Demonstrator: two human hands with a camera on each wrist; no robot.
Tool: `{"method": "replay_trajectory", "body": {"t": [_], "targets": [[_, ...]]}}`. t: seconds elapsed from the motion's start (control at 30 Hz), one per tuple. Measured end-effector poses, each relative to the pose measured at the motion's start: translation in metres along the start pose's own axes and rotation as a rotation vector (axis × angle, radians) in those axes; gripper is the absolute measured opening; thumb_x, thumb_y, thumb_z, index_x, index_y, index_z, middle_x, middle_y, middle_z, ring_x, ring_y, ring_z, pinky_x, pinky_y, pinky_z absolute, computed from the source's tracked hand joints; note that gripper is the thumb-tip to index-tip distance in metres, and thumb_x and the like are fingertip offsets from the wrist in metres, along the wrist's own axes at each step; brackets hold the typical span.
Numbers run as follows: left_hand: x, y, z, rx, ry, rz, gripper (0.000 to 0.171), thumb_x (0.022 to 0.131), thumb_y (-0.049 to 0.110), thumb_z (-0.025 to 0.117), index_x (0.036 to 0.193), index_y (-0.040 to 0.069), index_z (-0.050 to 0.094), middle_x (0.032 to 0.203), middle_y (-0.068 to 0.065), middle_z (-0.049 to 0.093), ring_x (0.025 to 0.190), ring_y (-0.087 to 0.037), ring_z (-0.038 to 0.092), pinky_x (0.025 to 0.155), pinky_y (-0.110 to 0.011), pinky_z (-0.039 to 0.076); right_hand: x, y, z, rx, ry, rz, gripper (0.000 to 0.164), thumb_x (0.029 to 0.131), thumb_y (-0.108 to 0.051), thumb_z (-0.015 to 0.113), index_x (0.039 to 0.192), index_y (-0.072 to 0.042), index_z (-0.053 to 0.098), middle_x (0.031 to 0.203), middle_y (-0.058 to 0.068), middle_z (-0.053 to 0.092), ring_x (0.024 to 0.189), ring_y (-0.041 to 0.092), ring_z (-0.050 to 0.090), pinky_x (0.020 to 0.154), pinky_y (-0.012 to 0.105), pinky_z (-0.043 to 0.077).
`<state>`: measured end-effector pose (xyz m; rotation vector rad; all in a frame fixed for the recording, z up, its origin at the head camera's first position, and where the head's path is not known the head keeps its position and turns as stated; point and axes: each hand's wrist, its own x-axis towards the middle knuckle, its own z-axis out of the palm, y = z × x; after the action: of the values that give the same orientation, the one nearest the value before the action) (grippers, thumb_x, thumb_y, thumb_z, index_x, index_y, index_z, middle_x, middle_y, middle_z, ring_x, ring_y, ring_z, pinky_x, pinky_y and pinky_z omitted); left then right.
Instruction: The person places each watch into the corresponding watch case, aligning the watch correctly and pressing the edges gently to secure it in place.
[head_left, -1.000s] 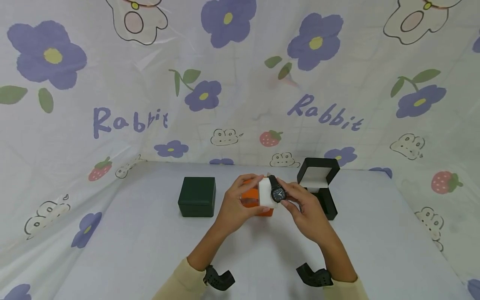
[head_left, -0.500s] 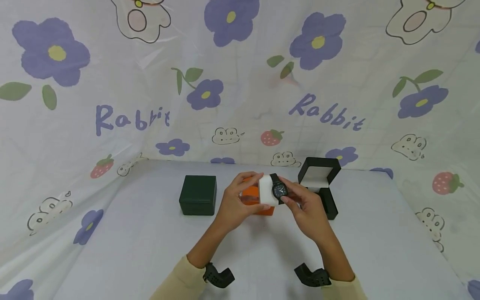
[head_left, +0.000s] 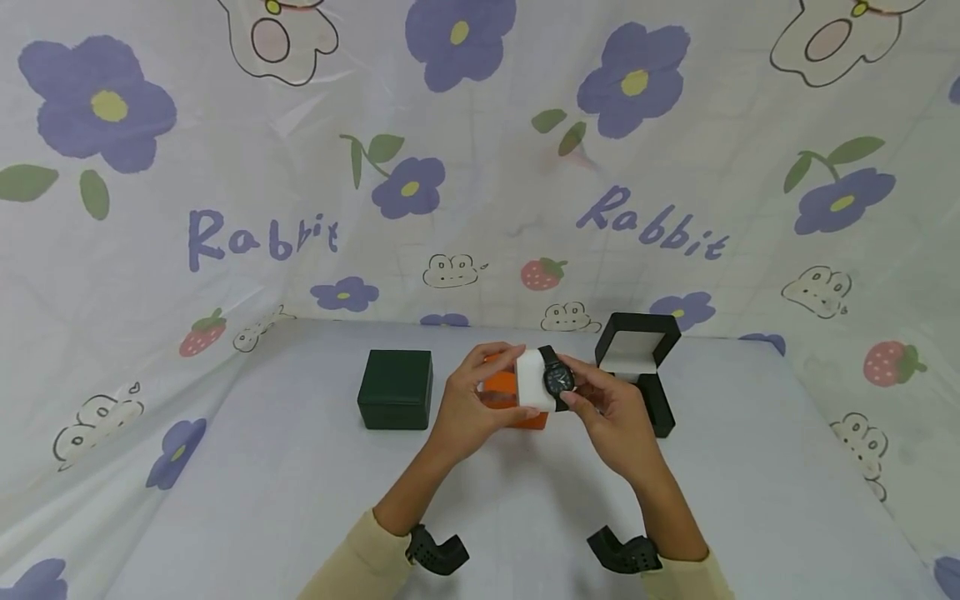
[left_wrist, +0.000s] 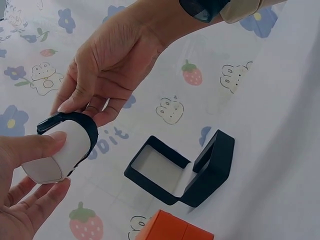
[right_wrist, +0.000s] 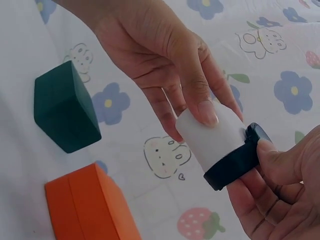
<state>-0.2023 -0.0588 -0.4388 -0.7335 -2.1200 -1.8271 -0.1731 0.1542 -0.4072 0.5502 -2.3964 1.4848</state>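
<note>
A black wristwatch [head_left: 558, 378] with a dark round dial has its strap round a white watch pillow [head_left: 531, 379]. My left hand [head_left: 463, 408] grips the pillow's left end between thumb and fingers. At the other end, my right hand [head_left: 617, 425] pinches the watch, its thumb by the dial. Both hands hold the pair in front of an orange box [head_left: 498, 387], which they partly hide. The right wrist view shows the strap [right_wrist: 232, 165] around the end of the pillow [right_wrist: 212, 137]. In the left wrist view the right thumb lies near the watch's edge.
To the left stands a closed dark green box [head_left: 394, 390]. A black box [head_left: 660, 408] with a pale lid lining stands with its lid raised, behind my right hand. White cloth printed with flowers and rabbits [head_left: 480, 192] hangs behind the white table surface [head_left: 285, 500].
The watch and pillow have shifted slightly upward in the head view. The watch has turned a little, so the strap now shows below the dial. Both hands keep their hold.
</note>
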Motion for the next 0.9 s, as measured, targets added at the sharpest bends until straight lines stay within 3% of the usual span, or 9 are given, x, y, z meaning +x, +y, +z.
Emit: {"method": "replay_trajectory", "body": {"t": [0.2, 0.43, 0.57, 0.77, 0.9], "targets": [[-0.0006, -0.0015, 0.0004, -0.001, 0.003, 0.007, 0.074, 0.074, 0.011, 0.092, 0.142, 0.017, 0.062, 0.139, -0.001, 0.053, 0.119, -0.025, 0.059, 0.086, -0.042, 0.061, -0.0005, -0.0013, 0.001, 0.018, 0.012, 0.026, 0.045, 0.093, 0.005, 0.069, 0.136, -0.007, 0.065, 0.099, 0.01, 0.072, 0.09, 0.021, 0.068, 0.078, 0.024, 0.06], [-0.0023, -0.002, 0.0007, 0.024, 0.009, 0.004, 0.072, 0.075, 0.012, 0.091, 0.142, 0.016, 0.062, 0.138, 0.0, 0.054, 0.12, -0.024, 0.058, 0.086, -0.032, 0.06, -0.0005, -0.0025, 0.0034, 0.016, 0.039, 0.069, 0.045, 0.092, 0.008, 0.068, 0.134, -0.008, 0.067, 0.095, 0.012, 0.071, 0.082, 0.023, 0.067, 0.072, 0.023, 0.059], [-0.0016, -0.0014, 0.0009, 0.015, 0.008, 0.006, 0.071, 0.076, 0.011, 0.091, 0.141, 0.014, 0.062, 0.138, -0.002, 0.054, 0.119, -0.025, 0.059, 0.087, -0.037, 0.061, -0.0008, -0.0031, 0.0039, 0.018, 0.053, 0.072, 0.044, 0.092, 0.007, 0.069, 0.133, -0.008, 0.068, 0.094, 0.012, 0.07, 0.08, 0.023, 0.065, 0.07, 0.022, 0.057], [-0.0015, -0.0002, 0.0006, 0.001, 0.011, 0.004, 0.073, 0.075, 0.01, 0.091, 0.142, 0.017, 0.062, 0.138, -0.002, 0.054, 0.12, -0.025, 0.059, 0.086, -0.042, 0.061, -0.0015, -0.0053, 0.0048, 0.035, 0.053, 0.073, 0.041, 0.093, 0.003, 0.07, 0.133, -0.007, 0.068, 0.097, 0.011, 0.069, 0.085, 0.021, 0.066, 0.074, 0.021, 0.056], [-0.0009, 0.0006, 0.0005, -0.005, 0.014, 0.003, 0.073, 0.075, 0.011, 0.091, 0.142, 0.018, 0.062, 0.137, -0.002, 0.054, 0.119, -0.024, 0.06, 0.083, -0.036, 0.061, -0.0017, -0.0074, 0.0037, 0.031, 0.048, 0.075, 0.041, 0.092, 0.002, 0.071, 0.132, -0.006, 0.068, 0.095, 0.01, 0.07, 0.085, 0.021, 0.065, 0.075, 0.021, 0.056]]}}
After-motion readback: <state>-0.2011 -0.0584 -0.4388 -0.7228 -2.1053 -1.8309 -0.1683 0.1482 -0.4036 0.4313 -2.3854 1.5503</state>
